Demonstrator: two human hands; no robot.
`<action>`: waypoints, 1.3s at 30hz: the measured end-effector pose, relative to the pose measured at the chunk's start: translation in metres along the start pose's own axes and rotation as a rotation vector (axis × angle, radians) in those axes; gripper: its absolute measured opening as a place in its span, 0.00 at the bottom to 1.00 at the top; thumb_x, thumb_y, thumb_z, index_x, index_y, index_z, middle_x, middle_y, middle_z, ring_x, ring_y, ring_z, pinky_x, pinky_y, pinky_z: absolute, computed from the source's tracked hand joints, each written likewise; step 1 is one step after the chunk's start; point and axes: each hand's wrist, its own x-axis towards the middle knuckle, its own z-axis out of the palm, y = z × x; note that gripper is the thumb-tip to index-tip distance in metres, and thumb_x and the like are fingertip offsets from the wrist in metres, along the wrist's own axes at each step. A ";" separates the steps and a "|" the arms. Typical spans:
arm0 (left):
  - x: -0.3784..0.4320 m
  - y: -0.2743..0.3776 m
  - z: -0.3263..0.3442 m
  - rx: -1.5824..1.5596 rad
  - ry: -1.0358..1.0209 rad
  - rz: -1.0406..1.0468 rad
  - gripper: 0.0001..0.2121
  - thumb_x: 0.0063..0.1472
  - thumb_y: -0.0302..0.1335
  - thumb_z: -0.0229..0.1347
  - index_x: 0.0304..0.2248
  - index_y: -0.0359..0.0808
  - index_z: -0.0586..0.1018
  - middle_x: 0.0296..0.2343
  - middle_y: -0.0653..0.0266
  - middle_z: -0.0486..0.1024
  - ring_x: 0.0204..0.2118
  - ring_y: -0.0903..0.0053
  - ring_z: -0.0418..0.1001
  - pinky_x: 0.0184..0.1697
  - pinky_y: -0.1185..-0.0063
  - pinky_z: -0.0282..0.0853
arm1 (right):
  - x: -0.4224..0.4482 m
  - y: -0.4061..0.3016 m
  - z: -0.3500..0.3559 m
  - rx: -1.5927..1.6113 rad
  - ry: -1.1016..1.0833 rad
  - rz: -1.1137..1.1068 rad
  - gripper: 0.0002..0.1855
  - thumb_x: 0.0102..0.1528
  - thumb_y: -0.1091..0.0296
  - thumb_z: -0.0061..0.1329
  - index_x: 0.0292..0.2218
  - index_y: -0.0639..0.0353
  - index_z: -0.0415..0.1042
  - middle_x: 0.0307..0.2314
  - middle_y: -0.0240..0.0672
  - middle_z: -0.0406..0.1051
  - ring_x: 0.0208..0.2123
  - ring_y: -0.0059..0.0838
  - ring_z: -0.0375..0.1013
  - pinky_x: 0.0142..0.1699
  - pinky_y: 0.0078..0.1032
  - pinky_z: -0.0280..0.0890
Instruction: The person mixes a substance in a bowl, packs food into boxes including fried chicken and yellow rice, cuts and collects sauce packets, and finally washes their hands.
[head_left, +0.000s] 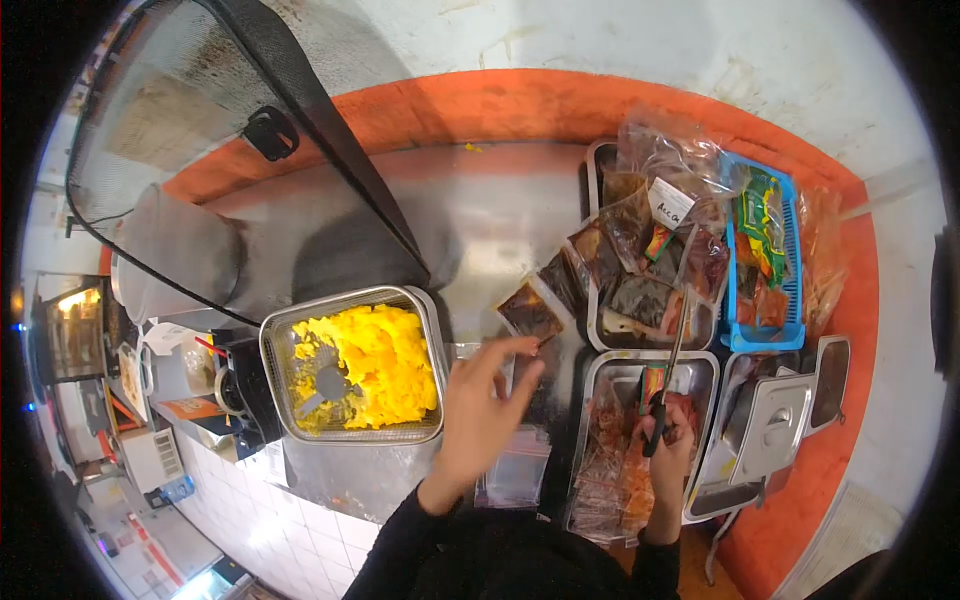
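My left hand (487, 401) is raised over the steel counter, thumb and fingers apart. Its fingertips are close to a clear sachet of dark brown sauce (531, 311); whether they touch it I cannot tell. That sachet lies at the end of a row of similar sachets (592, 251) spilling from a steel tray (594, 330). In my right hand (675, 435) is a pair of scissors (657, 420) with black handles, its blades pointing away from me over the trays. Below the right hand, a second steel tray (711, 382) holds clear packets of reddish contents (604, 457).
Left stands a steel pan (262, 360) of yellow food with a grey scoop, under a raised mesh cover (315, 120). Small clear zip bags (517, 469) lie near my body. Rightward are a blue basket (765, 337) of packets and a lidded steel container (776, 427).
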 end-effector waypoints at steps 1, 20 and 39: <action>0.002 -0.024 0.007 0.005 0.011 0.002 0.09 0.55 0.36 0.54 0.30 0.40 0.75 0.28 0.66 0.76 0.20 0.74 0.69 0.37 0.75 0.58 | -0.001 0.002 0.000 -0.005 -0.014 -0.021 0.05 0.50 0.76 0.51 0.29 0.60 0.66 0.21 0.25 0.66 0.24 0.15 0.65 0.30 0.15 0.61; 0.048 -0.049 0.033 0.084 0.254 -0.043 0.14 0.52 0.40 0.57 0.27 0.36 0.78 0.24 0.63 0.77 0.26 0.71 0.75 0.37 0.71 0.64 | -0.003 0.001 -0.025 -0.457 0.073 -0.251 0.15 0.48 0.72 0.52 0.37 0.71 0.67 0.28 0.46 0.70 0.31 0.40 0.72 0.30 0.29 0.63; -0.232 0.103 -0.403 -0.376 0.236 0.474 0.06 0.54 0.26 0.57 0.30 0.34 0.74 0.23 0.74 0.72 0.26 0.90 0.68 0.30 0.89 0.64 | -0.184 -0.158 0.176 -0.290 -0.050 -1.150 0.06 0.50 0.76 0.47 0.33 0.62 0.71 0.31 0.39 0.68 0.36 0.36 0.68 0.43 0.28 0.60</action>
